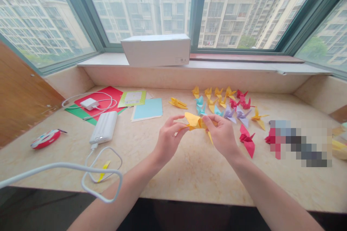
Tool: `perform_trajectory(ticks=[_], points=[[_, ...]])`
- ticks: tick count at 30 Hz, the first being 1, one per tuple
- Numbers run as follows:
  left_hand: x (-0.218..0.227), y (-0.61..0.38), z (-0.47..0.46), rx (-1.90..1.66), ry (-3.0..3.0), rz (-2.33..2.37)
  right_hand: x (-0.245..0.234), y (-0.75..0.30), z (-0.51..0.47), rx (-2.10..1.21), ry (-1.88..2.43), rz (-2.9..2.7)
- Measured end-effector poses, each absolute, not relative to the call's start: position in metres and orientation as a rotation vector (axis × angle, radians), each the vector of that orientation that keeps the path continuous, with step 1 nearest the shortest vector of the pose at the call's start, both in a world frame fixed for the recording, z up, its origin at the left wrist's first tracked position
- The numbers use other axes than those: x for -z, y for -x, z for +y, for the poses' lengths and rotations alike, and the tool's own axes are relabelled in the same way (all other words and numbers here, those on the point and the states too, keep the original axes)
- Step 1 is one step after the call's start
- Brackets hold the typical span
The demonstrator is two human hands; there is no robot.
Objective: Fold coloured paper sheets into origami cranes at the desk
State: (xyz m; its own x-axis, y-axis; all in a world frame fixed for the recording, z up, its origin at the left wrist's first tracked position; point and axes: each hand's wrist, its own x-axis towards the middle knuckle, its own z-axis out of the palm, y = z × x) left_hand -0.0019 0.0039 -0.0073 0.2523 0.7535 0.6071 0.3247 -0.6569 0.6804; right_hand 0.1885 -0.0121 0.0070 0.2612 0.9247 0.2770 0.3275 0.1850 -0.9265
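A yellow origami crane (pixel 193 120) is held up over the sill between both hands. My left hand (pixel 170 136) pinches its left side with thumb and fingers. On its right side, my right hand (pixel 221 133) grips it between thumb and forefinger; that part is covered by the fingers. Behind the hands lie several finished cranes: yellow cranes (pixel 212 104), light blue cranes (pixel 200 106), lilac cranes (pixel 242 115) and red cranes (pixel 246 103). A red crane (pixel 247 140) lies to the right of my right hand. A narrow folded yellow paper (pixel 178 103) rests beyond my left hand.
At left are a white power bank (pixel 103 128), its white cable (pixel 63 166), a charger (pixel 90 104) and a red-and-white tape runner (pixel 48 139). Blue paper (pixel 148 109) and red paper (pixel 110 94) lie farther back. A white box (pixel 158 51) stands by the window. Something at right is pixelated.
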Motion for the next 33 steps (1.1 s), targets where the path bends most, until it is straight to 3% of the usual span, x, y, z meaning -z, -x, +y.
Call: perform_trajectory(ticks=[6,11,18,25,33], points=[[0.01,0.018,0.007,-1.206,-2.473,0.907,-0.003,-0.192,-0.009,-0.389,1.317,-1.62],[0.003,0.016,0.0,-1.057,-2.725,0.838,-0.006,-0.189,-0.01,-0.614,1.333,-1.577],[0.005,0.009,-0.002,-1.011,-2.862,0.784,-0.006,-0.189,-0.009,-0.675,1.455,-1.459],[-0.001,0.015,0.001,-1.282,-3.021,0.756,-0.011,-0.19,-0.009,-1.091,1.195,-1.2],[0.003,0.017,0.006,-1.549,-2.951,0.844,-0.015,-0.192,-0.01,-1.252,1.087,-1.141]])
